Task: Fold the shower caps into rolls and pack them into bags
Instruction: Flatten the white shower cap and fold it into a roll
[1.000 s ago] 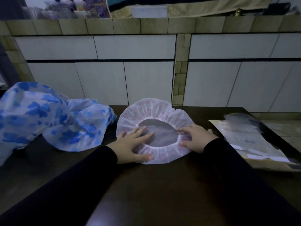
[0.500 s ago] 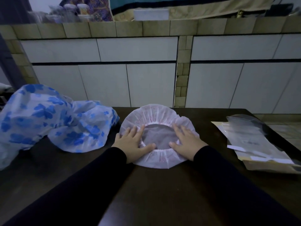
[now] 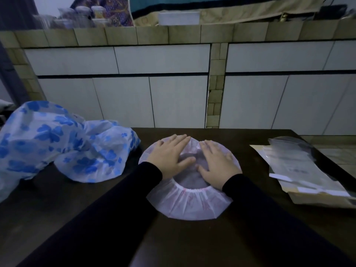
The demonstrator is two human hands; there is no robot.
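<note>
A white shower cap (image 3: 189, 204) with a pink-stitched elastic rim lies spread flat on the dark table (image 3: 96, 218), its opening facing up. My left hand (image 3: 170, 156) lies flat on the cap's far left part, fingers straight and pointing away from me. My right hand (image 3: 218, 163) lies flat on the far right part, fingers straight as well. Both palms press the cap down; the thumbs reach into the opening. The cap's far edge is hidden under my fingers.
A crumpled plastic bag with blue flower print (image 3: 57, 145) sits at the left of the table. A stack of clear packing bags on a brown envelope (image 3: 306, 172) lies at the right, near the table's edge. A tiled wall stands just behind the table.
Both hands have slid from the near and middle rim of the cap up to its far part. The cap now lies nearer to me and looks flatter.
</note>
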